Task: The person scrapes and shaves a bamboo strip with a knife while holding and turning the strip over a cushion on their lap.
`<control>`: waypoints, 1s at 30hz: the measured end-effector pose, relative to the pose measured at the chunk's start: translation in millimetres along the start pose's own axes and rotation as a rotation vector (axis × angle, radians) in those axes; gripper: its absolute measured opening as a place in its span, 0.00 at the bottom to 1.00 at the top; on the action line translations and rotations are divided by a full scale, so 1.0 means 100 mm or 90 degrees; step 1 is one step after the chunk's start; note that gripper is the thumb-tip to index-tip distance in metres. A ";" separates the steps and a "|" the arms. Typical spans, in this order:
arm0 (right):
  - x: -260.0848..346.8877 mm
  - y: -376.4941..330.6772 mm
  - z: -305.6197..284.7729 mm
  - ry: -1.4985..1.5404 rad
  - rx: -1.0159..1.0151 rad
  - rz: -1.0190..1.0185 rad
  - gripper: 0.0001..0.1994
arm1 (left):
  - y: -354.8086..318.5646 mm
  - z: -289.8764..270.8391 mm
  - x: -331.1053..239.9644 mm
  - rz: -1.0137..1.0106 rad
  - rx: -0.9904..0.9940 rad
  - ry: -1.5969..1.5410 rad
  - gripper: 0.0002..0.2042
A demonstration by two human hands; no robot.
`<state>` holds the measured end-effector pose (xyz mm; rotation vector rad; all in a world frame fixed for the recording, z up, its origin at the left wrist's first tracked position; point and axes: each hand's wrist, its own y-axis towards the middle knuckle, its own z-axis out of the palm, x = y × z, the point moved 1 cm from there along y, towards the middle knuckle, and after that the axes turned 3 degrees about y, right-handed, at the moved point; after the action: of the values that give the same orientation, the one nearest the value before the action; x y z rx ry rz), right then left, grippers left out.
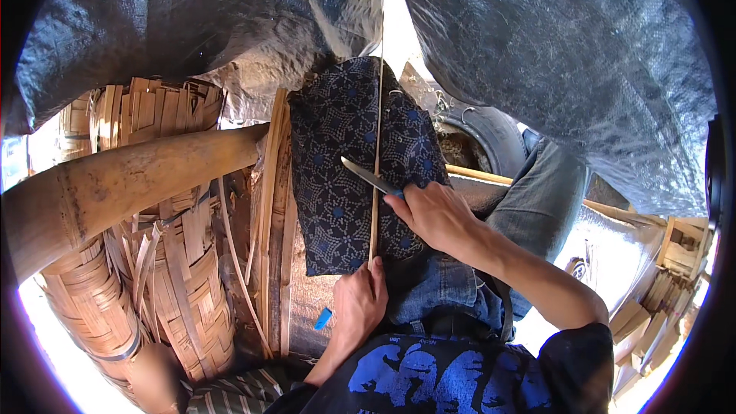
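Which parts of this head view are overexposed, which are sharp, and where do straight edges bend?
Head view: sunlight washes out the lower corners and the gap between the tarps; the knife, strip and both hands, left hand and right hand, are sharp; the bamboo pole curves near the dark rim.

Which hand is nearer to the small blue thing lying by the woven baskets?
Left. The left hand grips the thin bamboo strip just right of the small blue thing; the right hand holds the knife farther up.
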<state>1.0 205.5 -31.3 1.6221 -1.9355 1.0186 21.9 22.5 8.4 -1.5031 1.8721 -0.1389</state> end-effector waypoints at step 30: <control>-0.02 -0.31 0.01 -0.020 -0.022 -0.008 0.20 | -0.08 0.12 0.26 -0.138 0.203 -0.436 0.29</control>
<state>31.0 204.3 -24.7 1.6383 -1.9503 0.9561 34.1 1.1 -8.0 -1.3071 1.0879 -0.0144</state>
